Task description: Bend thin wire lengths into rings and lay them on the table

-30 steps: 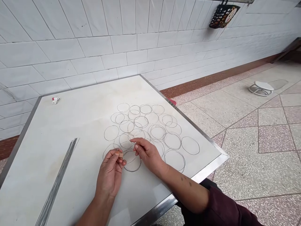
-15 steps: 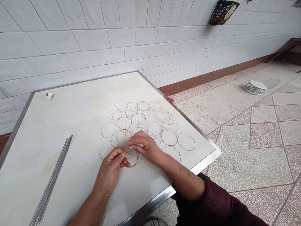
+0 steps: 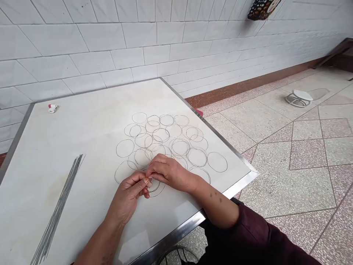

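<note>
White table by a tiled wall, two hands meeting over wire rings

Across the pale table we go, tiled wall behind it, and both hands are at work near the front edge! Left hand: thumb and forefinger pinched together, a tan wrap showing beside them. Right hand: thumb and fingertips together, right up against the left's. Just below, a ring curves out from under the fingers, partly hidden; exactly what sits between the tips, I can't tell from here.

And look at those rings, thin wire loops, many overlapping, spread beyond the hands and to the right! Over on the left lies a bundle of straight wires, with a small red-and-white item near the far corner. Off to the right, a low stool on the floor, and a dark patterned bag up against the wall.
</note>
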Action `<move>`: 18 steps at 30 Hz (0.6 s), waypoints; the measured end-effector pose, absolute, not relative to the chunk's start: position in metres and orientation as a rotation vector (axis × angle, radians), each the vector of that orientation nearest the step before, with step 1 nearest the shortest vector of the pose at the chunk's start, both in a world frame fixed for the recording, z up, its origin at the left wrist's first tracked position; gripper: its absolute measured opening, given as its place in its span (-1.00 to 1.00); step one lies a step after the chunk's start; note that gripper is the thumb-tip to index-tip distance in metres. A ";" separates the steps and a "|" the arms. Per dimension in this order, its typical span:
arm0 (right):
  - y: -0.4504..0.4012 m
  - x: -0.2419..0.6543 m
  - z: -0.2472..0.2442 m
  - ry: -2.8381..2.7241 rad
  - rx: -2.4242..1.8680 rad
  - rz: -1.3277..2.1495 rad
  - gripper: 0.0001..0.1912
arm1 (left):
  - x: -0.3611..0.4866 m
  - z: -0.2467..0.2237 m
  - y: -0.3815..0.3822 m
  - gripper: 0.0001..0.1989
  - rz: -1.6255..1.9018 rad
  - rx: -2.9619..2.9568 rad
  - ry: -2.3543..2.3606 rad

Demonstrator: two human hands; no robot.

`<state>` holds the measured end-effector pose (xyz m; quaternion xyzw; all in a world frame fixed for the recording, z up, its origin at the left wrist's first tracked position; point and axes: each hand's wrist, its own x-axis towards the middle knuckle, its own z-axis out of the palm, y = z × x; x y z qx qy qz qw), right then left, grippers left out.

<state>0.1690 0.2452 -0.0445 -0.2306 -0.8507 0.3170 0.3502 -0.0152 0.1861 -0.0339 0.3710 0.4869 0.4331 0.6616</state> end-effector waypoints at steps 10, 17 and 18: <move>0.245 0.168 -0.050 -2.156 -0.743 0.751 -0.94 | -0.013 -0.036 0.188 -0.73 1.165 0.715 1.093; 0.244 0.166 -0.050 -2.182 -0.735 0.772 -0.96 | -0.012 -0.035 0.189 -0.63 1.195 0.729 1.224; 0.244 0.166 -0.051 -2.186 -0.727 0.767 -0.95 | -0.013 -0.035 0.189 -0.63 1.197 0.746 1.232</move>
